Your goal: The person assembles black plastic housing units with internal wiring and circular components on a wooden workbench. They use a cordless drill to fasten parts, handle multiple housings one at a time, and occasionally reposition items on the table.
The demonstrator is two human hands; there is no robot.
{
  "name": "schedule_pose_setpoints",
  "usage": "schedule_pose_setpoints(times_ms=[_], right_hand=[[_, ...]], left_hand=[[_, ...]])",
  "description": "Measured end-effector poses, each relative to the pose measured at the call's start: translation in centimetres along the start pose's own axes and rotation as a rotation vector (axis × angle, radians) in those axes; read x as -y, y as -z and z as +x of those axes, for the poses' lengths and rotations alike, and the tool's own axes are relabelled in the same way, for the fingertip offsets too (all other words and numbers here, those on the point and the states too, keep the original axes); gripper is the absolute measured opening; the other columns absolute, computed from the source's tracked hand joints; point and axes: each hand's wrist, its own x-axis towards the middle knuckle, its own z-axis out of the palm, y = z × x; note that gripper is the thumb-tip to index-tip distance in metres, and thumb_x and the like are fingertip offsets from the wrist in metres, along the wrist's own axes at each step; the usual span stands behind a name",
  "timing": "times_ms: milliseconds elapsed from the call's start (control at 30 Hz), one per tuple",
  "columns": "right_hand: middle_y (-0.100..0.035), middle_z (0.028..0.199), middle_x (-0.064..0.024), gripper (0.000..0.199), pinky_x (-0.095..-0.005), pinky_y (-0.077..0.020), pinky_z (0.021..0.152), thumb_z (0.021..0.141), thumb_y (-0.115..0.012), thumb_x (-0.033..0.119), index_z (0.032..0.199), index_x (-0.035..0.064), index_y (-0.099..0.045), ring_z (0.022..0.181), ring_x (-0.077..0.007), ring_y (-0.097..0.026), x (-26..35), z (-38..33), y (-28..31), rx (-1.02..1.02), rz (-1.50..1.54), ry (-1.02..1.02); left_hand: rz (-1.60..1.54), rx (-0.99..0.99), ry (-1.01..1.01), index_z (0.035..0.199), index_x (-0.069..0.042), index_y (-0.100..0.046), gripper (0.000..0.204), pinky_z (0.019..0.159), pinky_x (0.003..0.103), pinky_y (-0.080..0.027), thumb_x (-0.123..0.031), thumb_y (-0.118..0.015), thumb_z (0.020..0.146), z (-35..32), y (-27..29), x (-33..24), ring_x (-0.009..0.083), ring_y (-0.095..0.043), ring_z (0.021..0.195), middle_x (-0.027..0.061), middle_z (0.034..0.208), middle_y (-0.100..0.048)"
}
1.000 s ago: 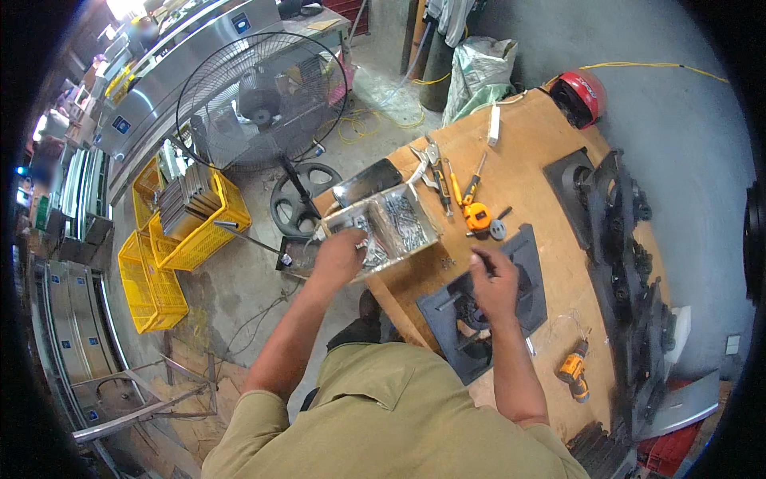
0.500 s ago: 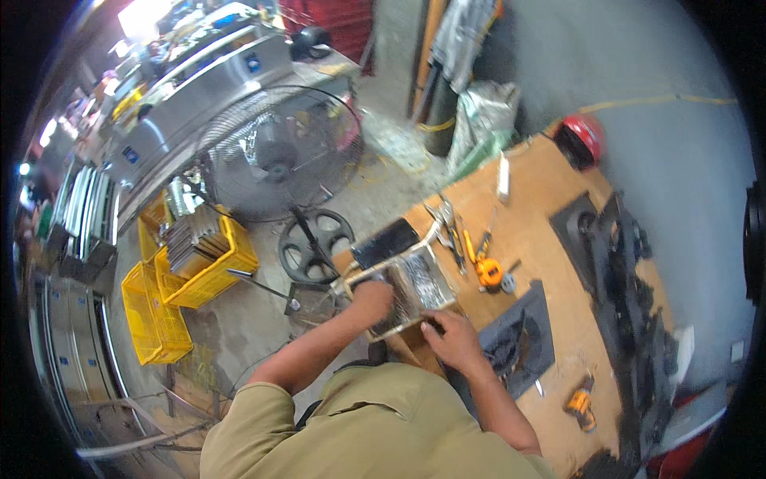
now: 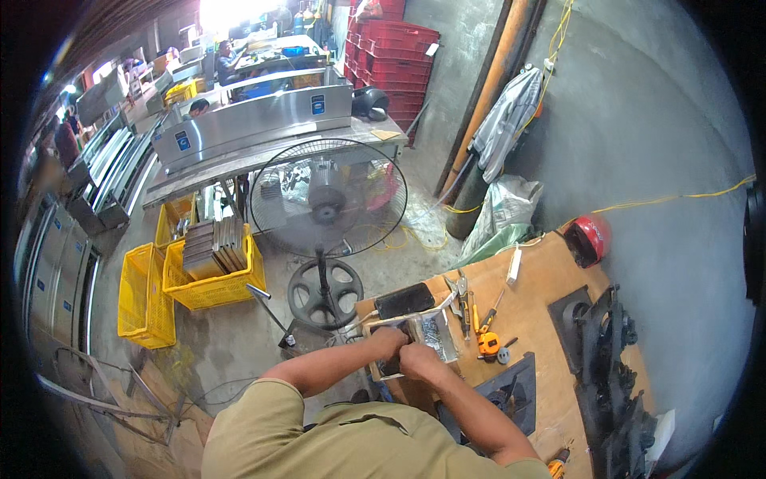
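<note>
Both my hands are close together over a pale open-topped box with compartments, at the near left corner of the wooden bench. My left hand bends down over its left compartment with fingers curled. Right beside it, my right hand is closed over the middle of the box. Whatever the fingers hold is hidden. Small metal fasteners fill the right compartment. Behind the box lies a black oblong object. Locking pliers, a screwdriver and an orange tape measure lie to the right.
Black metal parts line the bench's right side, with a red helmet at the far corner. A dark plate and a cordless drill lie nearer. A pedestal fan and yellow crates stand on the floor at left.
My right hand has moved from the box's near edge to over its middle, beside my left. My left hand stays at the left compartment. The head view has tilted up.
</note>
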Motion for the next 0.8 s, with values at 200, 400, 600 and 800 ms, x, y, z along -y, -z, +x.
schedule_pose_setpoints(times_ms=[200,400,600,800], right_hand=[[-0.070,0.086,-0.0216,0.018,-0.0484,-0.0555,0.070,0.079,-0.059,0.014,0.083,0.0031,-0.073,0.081,-0.0383,-0.069,-0.3,0.4,-1.2,-0.067,-0.071,0.079],[-0.073,0.092,-0.0163,0.020,-0.0456,-0.0561,0.074,0.079,-0.060,0.017,0.086,0.0074,-0.075,0.085,-0.0347,-0.071,-0.1,3.4,-3.6,-0.040,-0.009,0.054],[-0.073,0.103,-0.0107,0.021,-0.0437,-0.0556,0.079,0.076,-0.068,0.023,0.094,0.0187,-0.077,0.097,-0.0297,-0.069,1.2,6.2,-2.4,0.408,-0.205,0.028],[-0.066,0.123,-0.0094,0.031,-0.0423,-0.0531,0.088,0.079,-0.069,0.026,0.109,0.0229,-0.073,0.112,-0.0258,-0.064,1.8,7.9,-4.2,0.433,-0.254,-0.203]], left_hand=[[0.096,0.026,-0.002,0.084,-0.006,-0.074,0.016,0.073,0.047,-0.056,-0.014,-0.066,0.073,0.6,0.6,0.5,0.0359,-0.070,0.086,0.0194,0.086,-0.071],[0.151,0.037,-0.114,0.081,-0.003,-0.074,0.017,0.072,0.046,-0.056,-0.013,-0.062,0.076,0.6,1.4,1.4,0.0362,-0.071,0.081,0.0212,0.084,-0.071],[0.147,0.147,-0.131,0.082,-0.003,-0.075,0.016,0.074,0.046,-0.057,-0.012,-0.062,0.077,0.3,2.6,1.3,0.0366,-0.071,0.086,0.0215,0.087,-0.071],[0.209,0.164,-0.143,0.085,-0.005,-0.075,0.017,0.075,0.046,-0.056,-0.014,-0.062,0.079,-0.7,4.0,0.4,0.0361,-0.071,0.086,0.0199,0.088,-0.072]])
